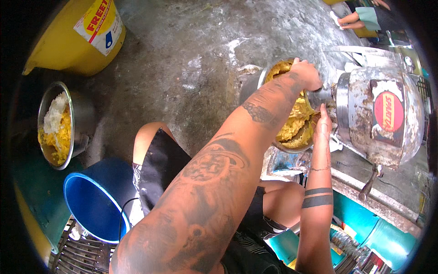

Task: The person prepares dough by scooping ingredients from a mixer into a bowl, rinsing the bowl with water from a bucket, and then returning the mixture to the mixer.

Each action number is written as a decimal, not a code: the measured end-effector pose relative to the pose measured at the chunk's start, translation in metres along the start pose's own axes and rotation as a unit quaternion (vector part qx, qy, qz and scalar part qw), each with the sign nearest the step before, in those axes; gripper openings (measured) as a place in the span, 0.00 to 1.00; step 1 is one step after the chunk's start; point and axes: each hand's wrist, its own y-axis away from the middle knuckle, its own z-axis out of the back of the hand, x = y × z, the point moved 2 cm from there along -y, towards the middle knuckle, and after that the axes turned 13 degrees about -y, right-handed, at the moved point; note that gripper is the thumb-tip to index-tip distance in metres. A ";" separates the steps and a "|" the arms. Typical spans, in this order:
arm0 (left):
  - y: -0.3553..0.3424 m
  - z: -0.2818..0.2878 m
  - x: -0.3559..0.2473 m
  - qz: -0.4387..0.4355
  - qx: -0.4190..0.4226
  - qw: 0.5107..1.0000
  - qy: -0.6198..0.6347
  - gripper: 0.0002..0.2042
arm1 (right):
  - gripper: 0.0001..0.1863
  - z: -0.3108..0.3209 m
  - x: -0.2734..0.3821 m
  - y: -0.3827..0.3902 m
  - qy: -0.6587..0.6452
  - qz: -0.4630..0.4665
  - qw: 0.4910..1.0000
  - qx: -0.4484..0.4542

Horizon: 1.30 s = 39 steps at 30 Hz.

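A steel bowl of thick yellow mixture sits against a worn, stained mixer with a red round label. My left hand, at the end of my tattooed forearm across the view, has its fingers curled at the top of the bowl; what they grip is hidden. My right hand is lower, closed at the bowl's right side beside the mixer's shaft, its thumb up; I cannot make out what it holds. My left forearm hides part of the bowl.
Left are a yellow tub, a steel bowl with white and yellow contents, and a blue bucket. Teal containers stand lower right. Concrete floor spreads ahead. Another person's legs show at top right.
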 end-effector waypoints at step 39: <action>0.017 -0.026 -0.020 0.027 -0.180 0.973 -0.140 0.39 | 0.26 -0.001 -0.028 -0.074 0.341 0.342 0.874 0.047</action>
